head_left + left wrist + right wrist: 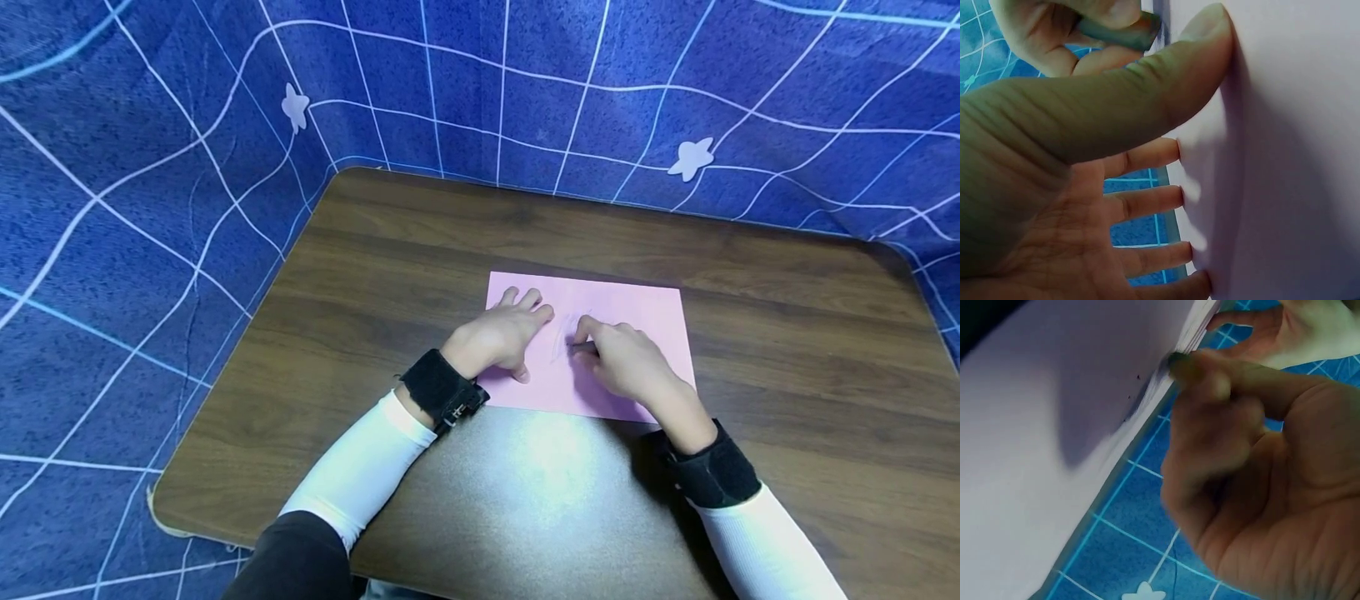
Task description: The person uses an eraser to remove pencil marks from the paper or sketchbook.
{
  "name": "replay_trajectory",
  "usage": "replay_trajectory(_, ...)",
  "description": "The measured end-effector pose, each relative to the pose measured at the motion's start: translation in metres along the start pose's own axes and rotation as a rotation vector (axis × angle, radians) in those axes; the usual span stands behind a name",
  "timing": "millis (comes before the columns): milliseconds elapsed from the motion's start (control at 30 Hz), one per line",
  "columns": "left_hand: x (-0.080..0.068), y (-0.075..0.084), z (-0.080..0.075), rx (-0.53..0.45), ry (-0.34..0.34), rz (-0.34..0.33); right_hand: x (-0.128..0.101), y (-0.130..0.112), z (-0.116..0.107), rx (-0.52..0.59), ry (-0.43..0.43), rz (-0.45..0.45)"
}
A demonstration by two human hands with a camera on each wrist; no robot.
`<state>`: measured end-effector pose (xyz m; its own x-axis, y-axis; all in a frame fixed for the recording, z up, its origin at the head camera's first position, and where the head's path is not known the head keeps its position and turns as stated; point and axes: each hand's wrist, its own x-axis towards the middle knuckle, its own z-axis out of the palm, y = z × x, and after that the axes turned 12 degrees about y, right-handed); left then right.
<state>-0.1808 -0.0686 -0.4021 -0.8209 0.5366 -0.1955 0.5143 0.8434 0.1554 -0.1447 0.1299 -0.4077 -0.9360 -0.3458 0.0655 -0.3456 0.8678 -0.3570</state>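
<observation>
A pink sheet of paper [630, 308] lies on the wooden table, with faint pencil lines [564, 337] across its middle. My left hand [504, 332] presses on the sheet's left part, fingers spread and thumb apart. Between the thumb and fingers of my right hand [628, 360] is a small dark block, apparently an eraser [1142, 32], held against the paper beside the lines. The fingers cover most of it in the right wrist view. Several dark crumbs [1138, 377] dot the paper near its tip.
The brown wooden table [390, 250] extends around the sheet on every side. Behind and to the left hangs a blue cloth [465, 100] with white grid lines and star shapes. A bright patch of light [555, 467] falls on the table's near part.
</observation>
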Motion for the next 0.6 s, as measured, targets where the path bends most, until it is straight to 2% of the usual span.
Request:
replay_trajectory(100, 0.0, 0.0, 0.001, 0.004, 0.0, -0.001, 0.0, -0.003, 0.004, 0.098, -0.018, -0.042)
replay_trajectory(200, 0.001, 0.0, 0.001, 0.002, -0.002, 0.001, 0.001, -0.005, 0.006, 0.137, -0.045, -0.045)
replay_trajectory(400, 0.0, 0.0, 0.0, -0.005, -0.006, -0.009, 0.003, -0.003, 0.003, 0.09, -0.05, 0.041)
replay_trajectory(600, 0.0, 0.0, 0.0, -0.011, -0.004, -0.004, 0.003, 0.009, -0.004, 0.045, -0.063, 0.114)
